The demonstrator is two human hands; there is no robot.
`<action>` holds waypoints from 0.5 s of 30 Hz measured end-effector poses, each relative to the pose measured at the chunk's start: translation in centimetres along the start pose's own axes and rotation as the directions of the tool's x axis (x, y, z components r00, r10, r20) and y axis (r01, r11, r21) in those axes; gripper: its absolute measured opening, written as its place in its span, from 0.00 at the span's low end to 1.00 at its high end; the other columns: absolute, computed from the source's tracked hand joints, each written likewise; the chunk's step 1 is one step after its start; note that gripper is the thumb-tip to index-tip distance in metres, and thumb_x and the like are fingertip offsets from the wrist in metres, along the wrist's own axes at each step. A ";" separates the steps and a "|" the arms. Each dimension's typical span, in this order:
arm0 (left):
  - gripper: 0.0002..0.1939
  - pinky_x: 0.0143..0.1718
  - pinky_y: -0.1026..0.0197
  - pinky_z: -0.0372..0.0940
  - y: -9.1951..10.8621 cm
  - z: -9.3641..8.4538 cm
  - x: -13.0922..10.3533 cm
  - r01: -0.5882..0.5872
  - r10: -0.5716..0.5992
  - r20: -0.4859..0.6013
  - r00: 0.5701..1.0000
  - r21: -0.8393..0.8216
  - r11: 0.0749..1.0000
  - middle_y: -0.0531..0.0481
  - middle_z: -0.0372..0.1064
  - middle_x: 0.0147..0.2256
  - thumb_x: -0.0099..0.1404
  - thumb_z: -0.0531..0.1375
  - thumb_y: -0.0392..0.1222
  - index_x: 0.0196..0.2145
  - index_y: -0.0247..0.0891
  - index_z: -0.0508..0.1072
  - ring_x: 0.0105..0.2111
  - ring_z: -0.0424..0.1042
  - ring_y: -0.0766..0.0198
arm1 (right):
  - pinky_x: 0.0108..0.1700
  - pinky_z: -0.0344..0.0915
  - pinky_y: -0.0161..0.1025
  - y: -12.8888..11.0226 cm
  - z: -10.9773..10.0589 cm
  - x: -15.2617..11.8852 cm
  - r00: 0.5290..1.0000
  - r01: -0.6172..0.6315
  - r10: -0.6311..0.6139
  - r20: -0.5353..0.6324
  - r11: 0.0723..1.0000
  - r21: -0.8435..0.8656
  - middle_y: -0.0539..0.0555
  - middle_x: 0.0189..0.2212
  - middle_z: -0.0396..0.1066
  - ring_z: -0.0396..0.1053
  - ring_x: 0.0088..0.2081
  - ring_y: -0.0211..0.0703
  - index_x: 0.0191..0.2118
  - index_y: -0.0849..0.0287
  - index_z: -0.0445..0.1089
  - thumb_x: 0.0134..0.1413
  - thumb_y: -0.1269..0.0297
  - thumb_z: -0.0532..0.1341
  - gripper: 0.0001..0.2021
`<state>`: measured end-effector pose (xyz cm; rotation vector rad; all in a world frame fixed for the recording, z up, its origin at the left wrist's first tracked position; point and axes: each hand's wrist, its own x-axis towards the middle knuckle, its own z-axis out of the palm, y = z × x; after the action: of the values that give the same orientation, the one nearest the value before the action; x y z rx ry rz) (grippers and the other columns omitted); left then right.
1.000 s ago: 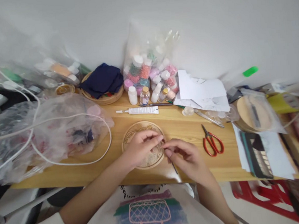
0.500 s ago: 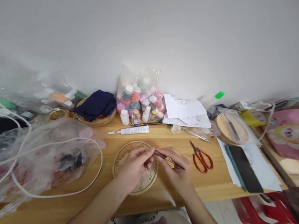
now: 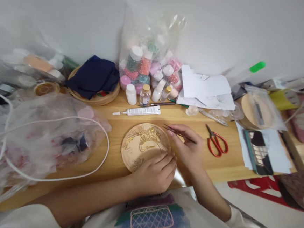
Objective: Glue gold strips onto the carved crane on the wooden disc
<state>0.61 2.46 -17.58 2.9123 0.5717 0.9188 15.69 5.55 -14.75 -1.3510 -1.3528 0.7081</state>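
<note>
Dark tweezers (image 3: 181,133) are pinched between the thumb and fingers of my right hand (image 3: 190,146), their tips pointing left over the right rim of a round wooden disc. That disc (image 3: 131,149) lies on the table and bears a golden crane-like relief (image 3: 149,137). My left hand (image 3: 158,171) is over the disc's lower right edge, back upward, fingers curled together toward the right; whatever they may hold is hidden. Red-handled scissors (image 3: 215,144) rest to the right of my right hand. Above the disc lies a white tube (image 3: 143,110) with its nozzle to the left.
Small bottles (image 3: 145,95) and a bag of colourful jars (image 3: 144,63) stand by the wall. Left are plastic bags (image 3: 48,136) and a white cable (image 3: 75,177). White papers (image 3: 205,88), a phone (image 3: 259,151) and a bagged wooden disc (image 3: 251,111) are at the right.
My hands have parted: the left has moved down and right off most of the disc, while the right still grips the tweezers. The view has tilted down, showing more of the lap.
</note>
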 end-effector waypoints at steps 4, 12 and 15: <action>0.15 0.54 0.55 0.66 -0.1 0.1 0.3 0.054 -0.056 -0.034 0.998 -0.064 0.997 0.39 0.77 0.40 0.69 0.50 0.32 0.40 0.27 0.76 0.44 0.76 0.57 | 0.37 0.73 0.36 1.1 1.2 0.0 0.999 -0.038 0.041 0.033 0.996 -0.087 0.50 0.31 0.77 0.75 0.35 0.38 0.36 0.55 0.77 0.54 0.70 0.65 0.04; 0.15 0.52 0.55 0.68 -0.2 0.0 0.5 0.095 -0.100 -0.043 0.994 -0.104 0.990 0.41 0.78 0.36 0.67 0.49 0.31 0.36 0.27 0.77 0.41 0.77 0.56 | 0.37 0.73 0.35 1.5 2.0 -0.2 0.995 -0.049 0.060 0.076 0.989 -0.139 0.50 0.32 0.78 0.75 0.34 0.37 0.35 0.54 0.77 0.55 0.72 0.65 0.06; 0.16 0.53 0.55 0.68 -0.2 0.0 0.5 0.104 -0.109 -0.036 0.993 -0.125 0.987 0.41 0.77 0.34 0.68 0.49 0.31 0.35 0.28 0.76 0.40 0.77 0.57 | 0.37 0.73 0.35 1.5 2.1 0.0 0.995 -0.045 0.058 0.085 0.987 -0.151 0.49 0.32 0.79 0.75 0.34 0.37 0.35 0.54 0.78 0.55 0.72 0.65 0.06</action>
<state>0.91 2.78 -17.37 2.7301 0.6422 0.9683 14.22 6.35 -16.68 -1.4924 -1.4701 0.7202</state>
